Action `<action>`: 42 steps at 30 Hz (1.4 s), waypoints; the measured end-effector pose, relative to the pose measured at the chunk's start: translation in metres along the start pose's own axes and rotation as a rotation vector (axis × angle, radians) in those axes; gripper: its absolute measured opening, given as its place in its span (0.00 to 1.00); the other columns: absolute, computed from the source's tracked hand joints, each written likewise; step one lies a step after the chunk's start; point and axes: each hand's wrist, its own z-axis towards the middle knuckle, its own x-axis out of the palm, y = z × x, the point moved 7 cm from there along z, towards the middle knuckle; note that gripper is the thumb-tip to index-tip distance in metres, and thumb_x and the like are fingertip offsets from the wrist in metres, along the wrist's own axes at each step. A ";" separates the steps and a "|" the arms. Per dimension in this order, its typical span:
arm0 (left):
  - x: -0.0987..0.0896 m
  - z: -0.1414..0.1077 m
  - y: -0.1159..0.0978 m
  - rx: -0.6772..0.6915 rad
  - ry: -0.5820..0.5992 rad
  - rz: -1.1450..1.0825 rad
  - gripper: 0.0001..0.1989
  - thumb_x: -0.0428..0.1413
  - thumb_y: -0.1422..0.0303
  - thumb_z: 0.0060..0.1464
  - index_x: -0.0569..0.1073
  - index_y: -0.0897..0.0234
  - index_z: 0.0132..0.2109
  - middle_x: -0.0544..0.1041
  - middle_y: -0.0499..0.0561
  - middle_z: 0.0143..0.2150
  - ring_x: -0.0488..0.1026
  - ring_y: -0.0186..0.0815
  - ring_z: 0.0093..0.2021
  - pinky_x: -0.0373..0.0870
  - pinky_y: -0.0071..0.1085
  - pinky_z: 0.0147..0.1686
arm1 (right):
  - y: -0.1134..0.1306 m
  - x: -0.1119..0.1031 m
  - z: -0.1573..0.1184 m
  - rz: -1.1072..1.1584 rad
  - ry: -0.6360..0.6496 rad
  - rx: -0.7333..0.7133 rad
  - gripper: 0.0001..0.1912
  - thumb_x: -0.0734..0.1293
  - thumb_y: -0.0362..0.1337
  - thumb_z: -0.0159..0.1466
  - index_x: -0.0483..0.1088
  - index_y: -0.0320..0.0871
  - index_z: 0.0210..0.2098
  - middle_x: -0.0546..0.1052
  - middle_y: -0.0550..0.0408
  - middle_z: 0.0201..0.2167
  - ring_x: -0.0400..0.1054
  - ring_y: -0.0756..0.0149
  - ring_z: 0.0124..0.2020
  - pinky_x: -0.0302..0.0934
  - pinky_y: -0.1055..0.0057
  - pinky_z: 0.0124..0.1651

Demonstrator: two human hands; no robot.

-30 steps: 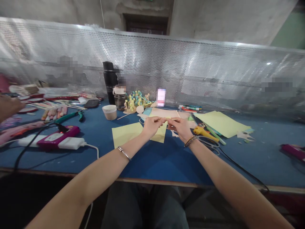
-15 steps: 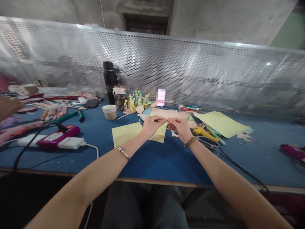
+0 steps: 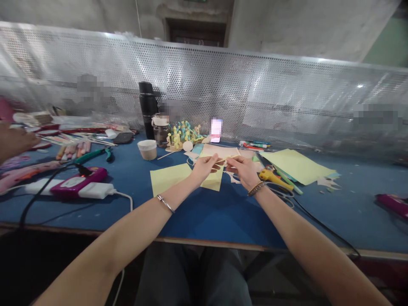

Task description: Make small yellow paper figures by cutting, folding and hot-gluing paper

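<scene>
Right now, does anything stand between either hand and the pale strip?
Nothing visible does: the left hand and right hand both pinch the strip directly. The yellow paper lies lower, not between.

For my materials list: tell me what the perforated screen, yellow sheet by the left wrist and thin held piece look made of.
Perforated screen: likely bare metal, from its grey shine. Yellow sheet: probably matte paper, being thin, flat and straight-edged. Thin piece: pale, perhaps matte paper or wood; too small to tell.
</scene>
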 end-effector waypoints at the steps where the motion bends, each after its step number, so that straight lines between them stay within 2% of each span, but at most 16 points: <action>1: 0.000 0.000 0.002 -0.023 -0.003 -0.024 0.22 0.51 0.51 0.53 0.78 0.66 0.38 0.79 0.58 0.41 0.74 0.35 0.36 0.71 0.31 0.37 | 0.000 -0.001 0.000 0.003 -0.013 0.004 0.14 0.73 0.44 0.48 0.72 0.40 0.25 0.73 0.57 0.22 0.68 0.72 0.24 0.67 0.71 0.35; 3: -0.002 0.000 0.002 -0.022 -0.010 0.005 0.22 0.54 0.51 0.51 0.78 0.65 0.39 0.79 0.57 0.41 0.74 0.35 0.36 0.70 0.31 0.36 | 0.001 -0.002 -0.001 -0.005 -0.032 0.011 0.14 0.74 0.44 0.47 0.72 0.40 0.24 0.72 0.57 0.22 0.67 0.72 0.24 0.66 0.71 0.34; 7: -0.005 -0.004 -0.011 0.155 -0.058 0.198 0.18 0.61 0.59 0.44 0.77 0.63 0.42 0.79 0.53 0.35 0.74 0.35 0.35 0.69 0.30 0.36 | 0.002 -0.001 -0.002 -0.043 -0.026 0.011 0.13 0.73 0.44 0.48 0.72 0.39 0.24 0.73 0.57 0.21 0.67 0.72 0.24 0.67 0.71 0.33; 11: -0.006 -0.005 -0.018 0.246 -0.088 0.283 0.11 0.60 0.62 0.46 0.78 0.64 0.35 0.80 0.53 0.35 0.75 0.35 0.35 0.69 0.31 0.39 | 0.000 0.000 -0.002 -0.046 -0.020 0.005 0.13 0.73 0.43 0.48 0.72 0.39 0.24 0.73 0.56 0.21 0.67 0.72 0.24 0.67 0.71 0.33; 15: -0.005 -0.004 -0.018 0.266 -0.078 0.312 0.09 0.59 0.63 0.47 0.77 0.64 0.33 0.80 0.53 0.35 0.75 0.35 0.36 0.69 0.32 0.40 | -0.001 0.001 -0.002 -0.021 -0.001 -0.001 0.13 0.73 0.43 0.49 0.72 0.39 0.25 0.73 0.57 0.22 0.67 0.73 0.24 0.66 0.71 0.34; 18: -0.006 -0.002 -0.015 0.235 -0.082 0.277 0.10 0.59 0.63 0.47 0.77 0.64 0.33 0.80 0.53 0.35 0.74 0.34 0.34 0.69 0.31 0.38 | -0.001 0.002 -0.002 -0.003 0.009 0.000 0.13 0.73 0.43 0.49 0.72 0.40 0.25 0.72 0.58 0.22 0.68 0.73 0.24 0.66 0.71 0.35; 23: -0.004 -0.003 -0.008 0.109 -0.089 0.162 0.11 0.61 0.62 0.44 0.77 0.66 0.33 0.79 0.52 0.32 0.71 0.32 0.31 0.67 0.29 0.33 | -0.001 0.004 -0.001 0.014 0.023 -0.012 0.12 0.73 0.43 0.49 0.72 0.40 0.24 0.71 0.58 0.22 0.67 0.73 0.24 0.66 0.72 0.35; 32: 0.002 -0.006 0.005 -0.132 0.009 -0.055 0.15 0.64 0.59 0.40 0.77 0.65 0.33 0.76 0.49 0.30 0.70 0.29 0.32 0.65 0.28 0.37 | 0.002 0.008 -0.002 0.089 0.069 -0.001 0.12 0.73 0.42 0.49 0.71 0.41 0.23 0.71 0.59 0.21 0.66 0.73 0.25 0.65 0.71 0.37; 37: 0.006 -0.009 0.006 -0.183 0.070 -0.112 0.15 0.64 0.58 0.40 0.76 0.66 0.30 0.74 0.49 0.28 0.70 0.29 0.32 0.64 0.29 0.37 | 0.004 0.008 -0.003 0.097 0.070 -0.005 0.12 0.74 0.42 0.49 0.70 0.41 0.21 0.70 0.60 0.21 0.65 0.75 0.23 0.64 0.72 0.34; 42: 0.007 -0.012 0.003 -0.187 0.078 -0.122 0.16 0.64 0.57 0.39 0.76 0.67 0.29 0.74 0.49 0.28 0.70 0.29 0.32 0.65 0.28 0.37 | 0.003 0.007 -0.003 0.084 0.058 -0.007 0.14 0.74 0.43 0.48 0.69 0.41 0.21 0.70 0.61 0.20 0.65 0.75 0.22 0.64 0.73 0.33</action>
